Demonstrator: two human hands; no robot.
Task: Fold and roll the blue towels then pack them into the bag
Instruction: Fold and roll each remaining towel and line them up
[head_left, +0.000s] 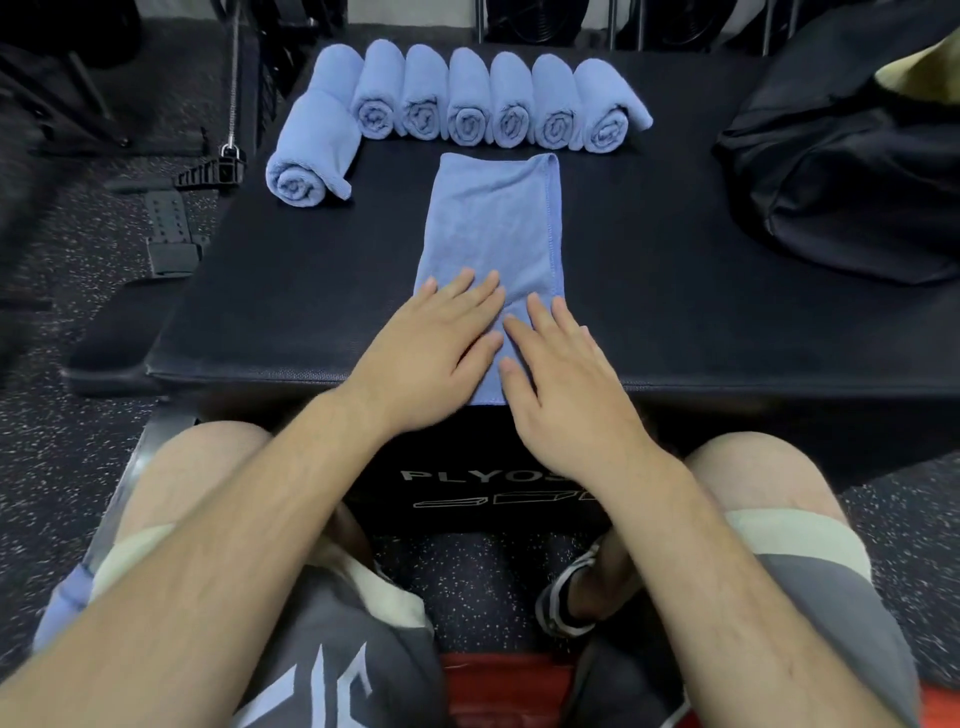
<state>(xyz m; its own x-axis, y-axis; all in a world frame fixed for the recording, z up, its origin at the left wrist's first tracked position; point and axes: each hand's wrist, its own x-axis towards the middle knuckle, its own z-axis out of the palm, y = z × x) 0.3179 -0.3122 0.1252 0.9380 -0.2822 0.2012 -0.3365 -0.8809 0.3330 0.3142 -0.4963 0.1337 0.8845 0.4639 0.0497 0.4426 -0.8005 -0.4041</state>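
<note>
A blue towel (493, 228) folded into a long strip lies flat in the middle of the black padded box (649, 270), its near end at the front edge. My left hand (436, 338) rests on the strip's near left part with fingers straight. My right hand (561, 374) lies flat beside it on the near right part. Several rolled blue towels (467, 104) stand in a row at the back of the box. One more rolled towel (306, 156) lies at the row's left end. The black bag (841, 156) sits at the right.
Gym gear lies on the speckled rubber floor at the left, including a black handle on a chain (223, 166). Another blue towel (62, 608) shows by my left thigh. My knees sit close to the box's front face.
</note>
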